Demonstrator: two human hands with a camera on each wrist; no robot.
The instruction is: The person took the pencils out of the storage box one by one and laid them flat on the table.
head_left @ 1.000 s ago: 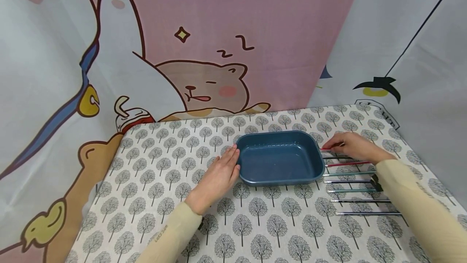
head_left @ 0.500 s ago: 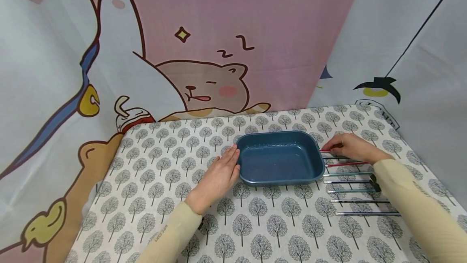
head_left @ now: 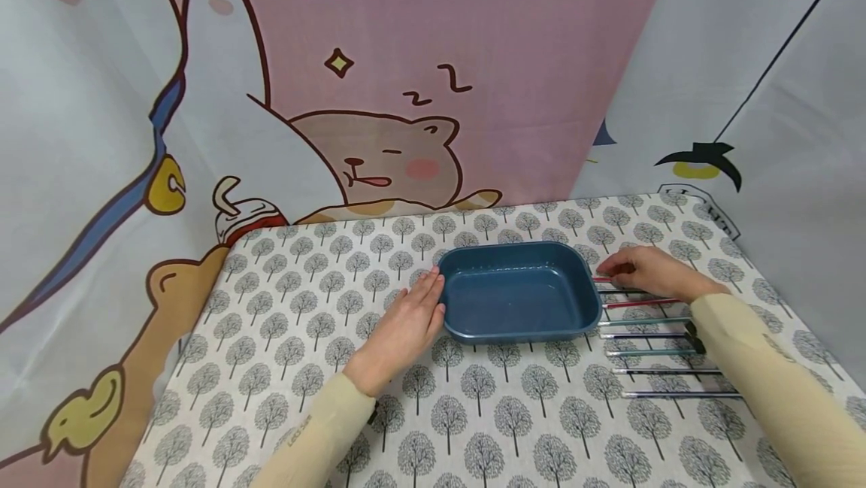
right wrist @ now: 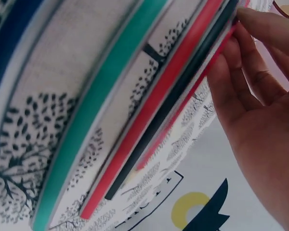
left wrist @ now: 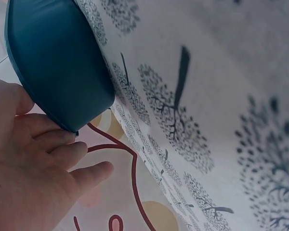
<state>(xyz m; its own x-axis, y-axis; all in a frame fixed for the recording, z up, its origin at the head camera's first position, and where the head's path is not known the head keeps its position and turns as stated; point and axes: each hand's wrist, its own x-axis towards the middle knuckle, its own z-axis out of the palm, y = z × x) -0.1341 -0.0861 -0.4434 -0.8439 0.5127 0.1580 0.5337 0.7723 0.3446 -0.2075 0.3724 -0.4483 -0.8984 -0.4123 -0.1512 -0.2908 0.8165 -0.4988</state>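
A dark blue rectangular plastic tray (head_left: 517,296) stands upright on the tree-patterned tablecloth. My left hand (head_left: 406,319) rests against its left end, with nearly straight fingers touching the rim, as the left wrist view also shows. Right of the tray my right hand (head_left: 649,271) pinches the farthest thin stick, a red pencil (head_left: 601,279) by its look, between thumb and fingertips. Much of that pencil is hidden under the hand in the head view; its far end shows in the right wrist view. It lies low, close to the cloth.
Several more pencils lie in a roughly parallel row nearer me: a black pencil (head_left: 622,292), a red one (head_left: 639,303), a green one (head_left: 643,321) and dark blue ones, such as the nearest pencil (head_left: 679,395). A printed curtain (head_left: 528,82) hangs behind the table.
My right hand and forearm have shifted very slightly, with the fingers staying at the farthest red pencil. The left hand and the tray keep their places.
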